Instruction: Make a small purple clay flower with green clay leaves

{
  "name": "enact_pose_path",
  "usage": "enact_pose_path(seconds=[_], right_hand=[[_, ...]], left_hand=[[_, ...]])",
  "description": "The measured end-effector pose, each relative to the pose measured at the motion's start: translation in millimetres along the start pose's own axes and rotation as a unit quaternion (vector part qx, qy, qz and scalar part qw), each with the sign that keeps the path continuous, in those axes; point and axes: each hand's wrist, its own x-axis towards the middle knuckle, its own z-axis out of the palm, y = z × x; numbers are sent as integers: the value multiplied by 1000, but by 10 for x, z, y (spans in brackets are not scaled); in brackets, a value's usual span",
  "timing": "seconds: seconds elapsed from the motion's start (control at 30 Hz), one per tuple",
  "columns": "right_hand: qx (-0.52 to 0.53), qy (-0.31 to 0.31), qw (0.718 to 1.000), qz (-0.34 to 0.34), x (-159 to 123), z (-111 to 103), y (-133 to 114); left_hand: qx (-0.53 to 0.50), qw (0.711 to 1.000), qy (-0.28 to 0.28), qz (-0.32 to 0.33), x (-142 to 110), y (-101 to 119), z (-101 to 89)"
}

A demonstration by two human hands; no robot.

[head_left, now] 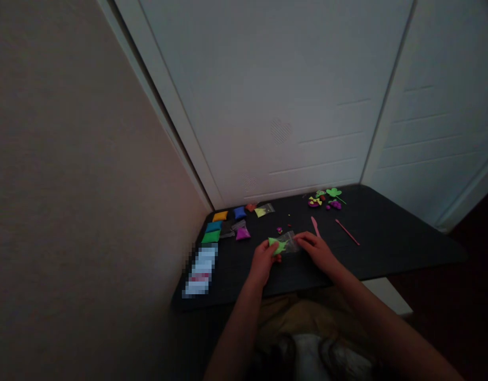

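Note:
Over the dark table, my left hand (pixel 263 258) grips the filled end of a small clear zip bag with light green clay (pixel 277 245) in it. My right hand (pixel 313 246) is at the bag's clear top end, its fingers closed around the edge there. Just beyond my right hand lies a pink plastic knife (pixel 315 226), and a thin pink modelling stick (pixel 347 232) rests to its right. A tiny purple piece of clay (pixel 279 230) sits behind the bag, with smaller crumbs near it.
Several clay bags lie at the table's (pixel 402 233) left, among them orange (pixel 220 216), blue (pixel 239 212), green (pixel 211 237), purple (pixel 242 233) and yellow (pixel 263 210). A blurred-out bright panel (pixel 202 271) is at the front left. Small clay shapes and a green clover (pixel 334 192) stand at the back right.

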Motion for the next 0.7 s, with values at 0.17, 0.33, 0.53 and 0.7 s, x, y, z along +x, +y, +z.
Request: enact_pose_path(seconds=[0.17, 0.33, 0.53, 0.7], right_hand=[[26, -11, 1000, 1, -5, -5, -50], [24, -43, 998, 32, -9, 23, 5], [28, -62, 997, 47, -14, 36, 37], [45, -56, 996, 56, -29, 46, 25]], left_hand=[[-6, 1000, -6, 4, -13, 4, -16], [-3, 1000, -17, 1, -18, 0, -18], [1, 1000, -25, 1, -9, -5, -27], [-3, 1000, -23, -4, -23, 9, -18]])
